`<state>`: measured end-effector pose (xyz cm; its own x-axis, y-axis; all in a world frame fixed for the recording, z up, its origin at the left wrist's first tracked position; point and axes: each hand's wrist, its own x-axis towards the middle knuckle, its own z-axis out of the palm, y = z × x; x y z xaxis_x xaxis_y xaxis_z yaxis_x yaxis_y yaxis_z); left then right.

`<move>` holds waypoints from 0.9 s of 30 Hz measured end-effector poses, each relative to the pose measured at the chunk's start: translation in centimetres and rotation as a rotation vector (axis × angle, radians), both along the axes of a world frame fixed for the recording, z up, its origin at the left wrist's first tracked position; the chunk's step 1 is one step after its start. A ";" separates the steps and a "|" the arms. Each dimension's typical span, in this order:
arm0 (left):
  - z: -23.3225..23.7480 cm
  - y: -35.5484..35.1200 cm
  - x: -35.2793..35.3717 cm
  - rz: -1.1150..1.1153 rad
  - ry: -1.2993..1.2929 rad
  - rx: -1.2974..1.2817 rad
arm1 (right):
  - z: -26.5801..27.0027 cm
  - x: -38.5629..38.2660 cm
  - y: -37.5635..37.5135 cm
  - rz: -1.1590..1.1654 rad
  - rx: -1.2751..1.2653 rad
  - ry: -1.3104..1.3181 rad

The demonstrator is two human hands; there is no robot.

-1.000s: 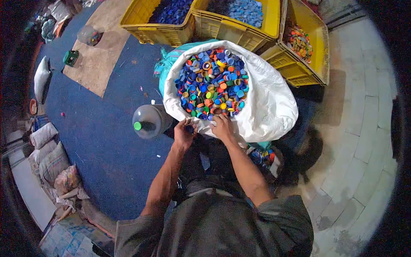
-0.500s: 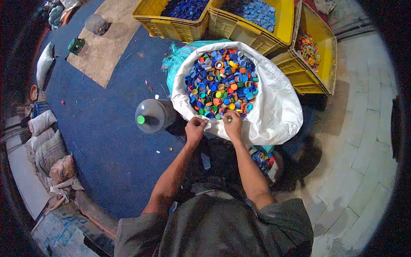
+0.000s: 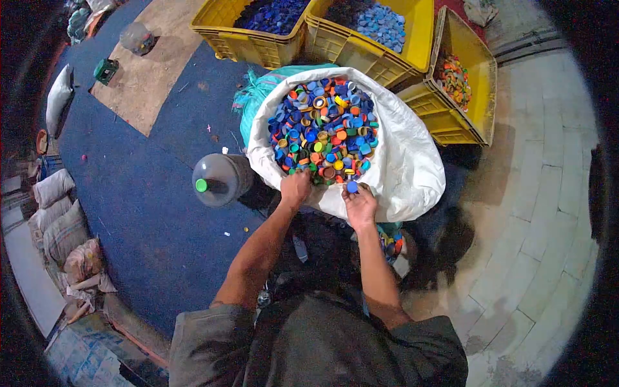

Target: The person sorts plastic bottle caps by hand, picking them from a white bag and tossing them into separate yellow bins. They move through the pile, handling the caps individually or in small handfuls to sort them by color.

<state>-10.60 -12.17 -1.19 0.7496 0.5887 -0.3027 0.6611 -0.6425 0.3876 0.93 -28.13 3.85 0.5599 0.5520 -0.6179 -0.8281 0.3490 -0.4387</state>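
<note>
A white woven sack [image 3: 412, 161] stands in front of me, its mouth rolled back around a heap of mixed plastic bottle caps [image 3: 322, 129]. Between the fingertips of my right hand [image 3: 361, 208] is a blue bottle cap [image 3: 352, 186], held over the sack's near rim with the palm partly turned up. My left hand [image 3: 296, 188] is at the near left edge of the heap. Its fingers are curled down against the caps, and whatever they grip is hidden beneath them.
A large clear jug with a green cap [image 3: 202, 185] is left of the sack. Behind are yellow crates [image 3: 351, 48] of sorted caps, with another yellow crate [image 3: 477, 109] at right. A teal sack [image 3: 258, 93] touches the white one. Stuffed bags [image 3: 61, 226] line the far left.
My left hand has moved from the sack's rim onto the caps. My right hand has drawn back toward me and turned, now showing a blue cap. The view has shifted slightly.
</note>
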 end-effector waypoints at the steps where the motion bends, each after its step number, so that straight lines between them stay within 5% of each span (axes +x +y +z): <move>1: -0.3 0.0 0.1 -0.012 0.012 0.005 | 0.0 0.1 -0.1 -0.001 -0.003 0.008; 10: -0.6 -0.2 0.3 0.036 -0.062 -0.004 | 0.7 0.2 1.0 0.001 0.018 0.094; 13: 2.0 0.1 -0.9 0.179 -0.375 0.002 | 0.4 0.0 2.0 -0.023 0.019 0.105; 16: 1.1 0.9 -2.7 0.520 -0.492 -0.369 | -1.3 -0.1 3.4 0.137 -0.165 -0.009; 17: 1.9 1.7 -3.3 0.787 -0.506 -0.851 | 0.5 -0.5 4.9 0.197 -0.299 -0.129; 20: 4.7 3.5 -6.0 1.001 -0.692 -1.164 | -3.4 -1.4 7.5 0.535 -0.672 -0.661; 21: 4.9 4.0 -6.9 0.997 -0.745 -1.187 | -4.1 -2.0 8.4 0.504 -0.610 -1.001; 27: 6.5 6.1 -11.7 1.119 -0.949 -1.492 | -5.6 -4.3 13.3 0.803 -0.906 -1.412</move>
